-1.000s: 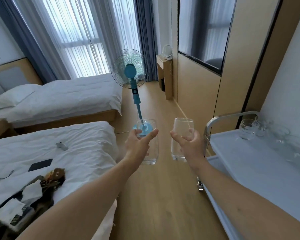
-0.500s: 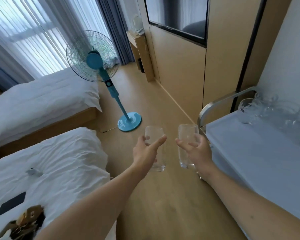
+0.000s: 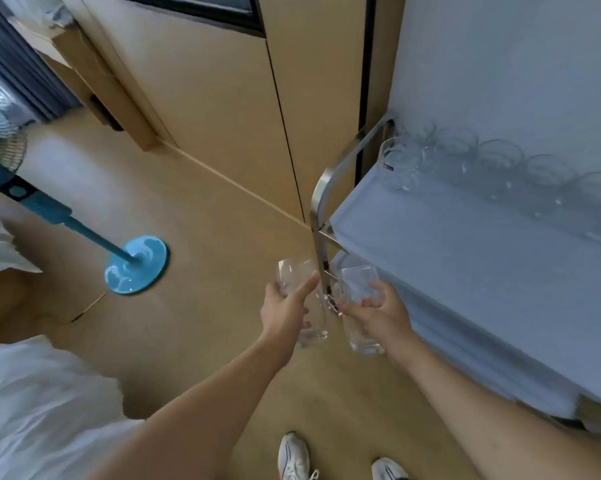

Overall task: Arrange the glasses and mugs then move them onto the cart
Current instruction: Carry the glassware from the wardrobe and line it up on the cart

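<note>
I hold one glass point(image 3: 300, 299) in my left hand point(image 3: 285, 311) and another glass point(image 3: 359, 306) in my right hand point(image 3: 383, 315), carrying both beside the cart point(image 3: 465, 271), whose top shelf seemingly already has glassware, so next I lift them there.

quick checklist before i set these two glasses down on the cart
1. Left hand grips its glass: ok.
2. Right hand grips its glass: ok.
3. Both glasses upright: ok.
4. Bare room on the cart's top shelf in front of the row of glasses by the wall: ok.
5. Held glasses clear of the cart's metal post: not ok, it stands right between them.
6. Glasses are empty: cannot tell.
</note>
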A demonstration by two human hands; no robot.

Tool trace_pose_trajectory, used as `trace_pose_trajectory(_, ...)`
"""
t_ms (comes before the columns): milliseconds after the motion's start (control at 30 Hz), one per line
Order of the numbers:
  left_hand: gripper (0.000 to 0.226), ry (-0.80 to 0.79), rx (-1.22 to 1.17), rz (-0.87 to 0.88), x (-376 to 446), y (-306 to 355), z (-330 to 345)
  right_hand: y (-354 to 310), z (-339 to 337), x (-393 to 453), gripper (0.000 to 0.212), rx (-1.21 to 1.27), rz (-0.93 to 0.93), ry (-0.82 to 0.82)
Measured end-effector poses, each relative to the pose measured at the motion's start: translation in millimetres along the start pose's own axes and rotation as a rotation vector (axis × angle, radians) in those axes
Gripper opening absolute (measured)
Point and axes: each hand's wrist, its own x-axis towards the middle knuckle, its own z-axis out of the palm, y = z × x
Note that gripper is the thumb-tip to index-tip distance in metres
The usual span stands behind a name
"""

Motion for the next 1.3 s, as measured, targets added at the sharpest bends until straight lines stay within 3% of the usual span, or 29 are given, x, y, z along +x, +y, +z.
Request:
trace_pose_trajectory(267, 0.056, -0.143, 0.088, 0.040, 97, -49, 18, 64, 24, 57, 0.086, 0.030, 0.119, 0.093)
trace_pose_trajectory(567, 0.048, -0.180, 0.122, 0.129, 188, -124, 68, 141, 19, 156, 0.089, 0.062, 0.087, 0.139)
trace_pose_trajectory(700, 0.054, -0.247, 0.169, 0.234, 221, -136, 101, 159, 4, 197, 0.079, 0.072, 0.007, 0.167)
trace_pose_trajectory(833, 0.062, -0.274, 0.177, 0.363, 256, -150, 140, 175, -10, 234, 0.094, 0.069, -0.106, 0.229)
trace_pose_trajectory(967, 0.085, -0.300, 0.205, 0.547, 281, -164, 182, 190, -31, 263, 0.099, 0.030, -0.229, 0.329)
trace_pose_trajectory(1133, 0.090, -0.335, 0.158, 0.744, 299, -177, 231, 213, -64, 279, 0.098, 0.128, -0.398, 0.462)
trace_pose_trajectory(1300, 0.083, -0.426, 0.086, 0.831, 295, -199, 267, 242, -90, 269, 0.092, 0.214, -0.481, 0.586)
